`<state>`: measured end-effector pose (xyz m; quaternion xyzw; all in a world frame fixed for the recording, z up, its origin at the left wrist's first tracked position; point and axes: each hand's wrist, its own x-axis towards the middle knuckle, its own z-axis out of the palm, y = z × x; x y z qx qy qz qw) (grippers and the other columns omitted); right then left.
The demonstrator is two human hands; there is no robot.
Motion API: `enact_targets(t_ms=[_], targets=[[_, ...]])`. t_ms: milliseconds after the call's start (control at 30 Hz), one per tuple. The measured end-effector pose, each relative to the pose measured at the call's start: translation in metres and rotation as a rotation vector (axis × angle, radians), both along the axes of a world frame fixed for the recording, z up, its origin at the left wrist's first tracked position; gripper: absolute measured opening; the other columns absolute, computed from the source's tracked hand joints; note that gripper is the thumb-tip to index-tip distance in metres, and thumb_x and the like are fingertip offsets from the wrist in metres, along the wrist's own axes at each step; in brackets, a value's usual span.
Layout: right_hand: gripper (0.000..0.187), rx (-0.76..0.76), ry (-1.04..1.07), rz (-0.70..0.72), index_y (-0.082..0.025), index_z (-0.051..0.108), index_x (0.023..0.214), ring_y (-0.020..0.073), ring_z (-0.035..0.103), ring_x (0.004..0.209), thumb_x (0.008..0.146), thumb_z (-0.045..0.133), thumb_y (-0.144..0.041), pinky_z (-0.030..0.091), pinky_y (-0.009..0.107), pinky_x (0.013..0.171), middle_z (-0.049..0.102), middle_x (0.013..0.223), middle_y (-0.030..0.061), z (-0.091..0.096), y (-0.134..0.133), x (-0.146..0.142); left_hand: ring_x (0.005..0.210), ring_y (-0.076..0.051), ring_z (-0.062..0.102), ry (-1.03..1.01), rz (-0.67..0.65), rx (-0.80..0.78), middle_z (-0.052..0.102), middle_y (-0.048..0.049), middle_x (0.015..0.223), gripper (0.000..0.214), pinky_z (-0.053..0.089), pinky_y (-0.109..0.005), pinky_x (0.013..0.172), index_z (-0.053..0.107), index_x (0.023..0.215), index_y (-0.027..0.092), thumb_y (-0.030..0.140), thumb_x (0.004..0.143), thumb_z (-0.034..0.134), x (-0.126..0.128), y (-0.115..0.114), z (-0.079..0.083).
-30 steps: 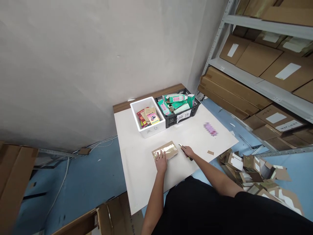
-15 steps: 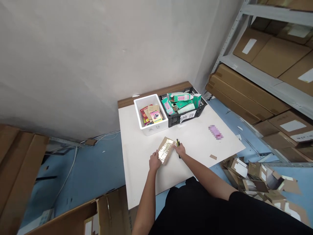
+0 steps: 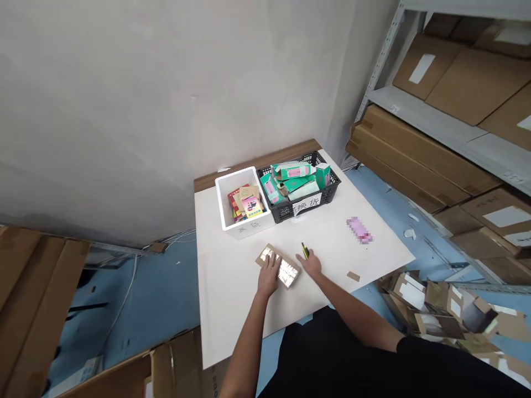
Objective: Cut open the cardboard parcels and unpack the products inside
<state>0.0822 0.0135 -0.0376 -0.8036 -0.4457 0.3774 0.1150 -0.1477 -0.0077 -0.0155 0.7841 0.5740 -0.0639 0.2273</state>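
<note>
On the white tabletop [image 3: 232, 287] lies a small brown cardboard box [image 3: 290, 272] with a shiny strip of tape along its top. My left hand [image 3: 269, 275] rests on this box, fingers spread over the tape. Just right of the box, apart from it, my right hand [image 3: 311, 265] is closed around a yellow and black utility knife [image 3: 305, 251]. The knife's tip points up and away from me. Whether its blade is out is too small to tell.
Behind the box stand a white foam bin [image 3: 249, 228] of booklets and packets and a black plastic crate [image 3: 286, 213] of green boxes. A pixelated pink item [image 3: 359, 230] and a cardboard scrap [image 3: 353, 276] lie at right. Opened cartons [image 3: 440, 301] pile beside the shelves [image 3: 440, 119].
The cardboard box has been turned on the tabletop. My left hand has shifted from its side to its top, and my right hand has come away from the box with the knife.
</note>
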Motion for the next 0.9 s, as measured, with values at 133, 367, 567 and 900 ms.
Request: enact_targets(t_ms=[133,367,567,900], targets=[[0.055,-0.054,0.161,0.045,-0.022,0.062,0.113,0.0312,0.075,0.102,0.087,0.071,-0.070,0.050,0.032,0.078,0.078,0.106,0.0107,-0.023,-0.047,0.005,0.166,-0.037,0.004,0.133,0.003,-0.014,0.008,-0.0093,0.180,0.110,0.030,-0.052,0.126,0.017,0.172,0.030,0.010,0.077,0.069,0.025,0.013,-0.008],[0.056,-0.041,0.106,-0.007,-0.026,0.059,0.116,0.0292,0.073,0.104,0.081,0.079,-0.064,0.052,0.032,0.078,0.075,0.107,0.0078,-0.012,0.017,0.041,0.158,-0.045,0.027,0.202,0.269,-0.036,0.022,-0.0160,0.177,0.094,0.038,-0.056,0.120,0.028,0.170,0.023,0.045,0.089,0.069,0.080,-0.016,-0.010],[0.038,-0.006,0.238,0.052,-0.026,0.055,0.107,0.0205,0.072,0.077,0.090,0.073,-0.055,0.051,0.026,0.065,0.071,0.090,0.0018,-0.004,0.050,0.080,0.158,-0.042,0.029,0.234,0.355,0.016,0.035,-0.0176,0.172,0.067,0.034,-0.062,0.121,0.039,0.166,0.025,0.050,0.104,0.046,0.120,-0.044,-0.015],[0.049,-0.162,0.406,0.366,-0.023,0.051,0.072,0.0121,0.054,0.041,0.104,0.049,-0.060,0.041,0.022,0.049,0.054,0.051,-0.0047,-0.005,0.032,0.116,0.164,-0.040,0.017,0.142,0.402,-0.025,0.028,-0.0165,0.175,0.072,0.029,-0.056,0.127,0.035,0.168,0.022,0.057,0.105,0.042,0.117,-0.043,-0.023]])
